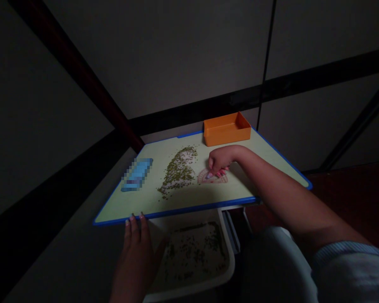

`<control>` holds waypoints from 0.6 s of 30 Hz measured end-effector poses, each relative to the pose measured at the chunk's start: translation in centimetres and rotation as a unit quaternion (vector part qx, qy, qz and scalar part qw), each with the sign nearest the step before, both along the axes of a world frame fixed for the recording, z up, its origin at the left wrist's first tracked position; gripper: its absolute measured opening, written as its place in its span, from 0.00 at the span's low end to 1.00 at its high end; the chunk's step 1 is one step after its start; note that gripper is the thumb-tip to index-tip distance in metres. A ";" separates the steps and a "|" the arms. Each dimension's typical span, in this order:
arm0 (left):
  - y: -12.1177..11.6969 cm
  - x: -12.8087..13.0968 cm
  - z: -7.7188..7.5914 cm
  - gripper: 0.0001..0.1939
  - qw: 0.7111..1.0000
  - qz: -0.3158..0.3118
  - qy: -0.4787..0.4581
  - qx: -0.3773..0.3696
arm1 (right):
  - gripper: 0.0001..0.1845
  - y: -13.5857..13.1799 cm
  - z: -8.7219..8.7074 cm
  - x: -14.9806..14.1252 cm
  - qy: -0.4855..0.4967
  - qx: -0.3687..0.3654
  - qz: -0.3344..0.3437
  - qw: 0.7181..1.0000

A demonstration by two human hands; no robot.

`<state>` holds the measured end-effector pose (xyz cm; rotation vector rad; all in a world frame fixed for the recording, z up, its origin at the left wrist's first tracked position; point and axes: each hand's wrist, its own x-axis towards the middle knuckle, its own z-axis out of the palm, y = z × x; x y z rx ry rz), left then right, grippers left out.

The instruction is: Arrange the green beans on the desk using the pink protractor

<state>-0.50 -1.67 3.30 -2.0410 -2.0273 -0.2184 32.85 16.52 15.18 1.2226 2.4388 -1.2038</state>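
Note:
My right hand (220, 162) is bent down at the wrist, its fingers curled on a clear, pinkish protractor (219, 179) lying on the pale green tabletop (255, 166). To the left of the protractor is a spread of small green beans (178, 170), mixed with whitish bits; a few lie scattered around it. My left hand (137, 240) has its fingers stretched out, fingertips at the table's blue front edge. Beneath that edge, beside the left hand, a white bin (230, 267) holds scattered green and dark bits. The left thumb is in shadow.
An orange open box (229, 132) stands at the back right of the table. Near the left edge lies a blue flat object (138, 174), partly blurred out. Grey wall panels (189, 54) rise behind the table. My knee (271, 261) is below the front edge.

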 end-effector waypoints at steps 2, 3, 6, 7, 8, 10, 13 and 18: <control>0.0 0.0 0.0 0.45 1.000 0.000 -0.001 -0.001 | 0.20 -0.1 -0.1 -0.3 -0.004 -0.005 0.011 1.000; 0.0 0.0 0.0 0.46 1.000 -0.002 -0.003 -0.001 | 0.21 -0.2 -0.1 -0.5 -0.006 -0.011 0.017 1.000; 0.0 0.1 0.1 0.46 1.000 -0.007 -0.010 0.000 | 0.21 -0.5 -0.4 -1.3 -0.012 -0.025 0.036 0.999; 0.0 0.1 0.1 0.46 1.000 -0.008 -0.012 0.000 | 0.21 -0.7 -0.5 -1.6 -0.014 -0.024 0.044 0.999; 0.0 0.2 0.1 0.46 1.000 -0.008 -0.013 0.000 | 0.20 -0.9 -0.6 -1.9 -0.016 -0.022 0.054 0.998; 0.0 0.2 0.1 0.46 1.000 -0.008 -0.016 0.000 | 0.19 -1.2 -0.7 -2.5 -0.020 -0.014 0.077 0.997; 0.0 0.2 -0.1 0.45 1.000 -0.014 -0.021 0.008 | 0.18 -1.7 -0.9 -3.1 -0.022 -0.009 0.114 0.993; 0.1 0.1 -0.3 0.46 1.000 -0.017 -0.020 0.011 | 0.17 -2.3 -0.8 -3.5 -0.017 -0.009 0.146 0.989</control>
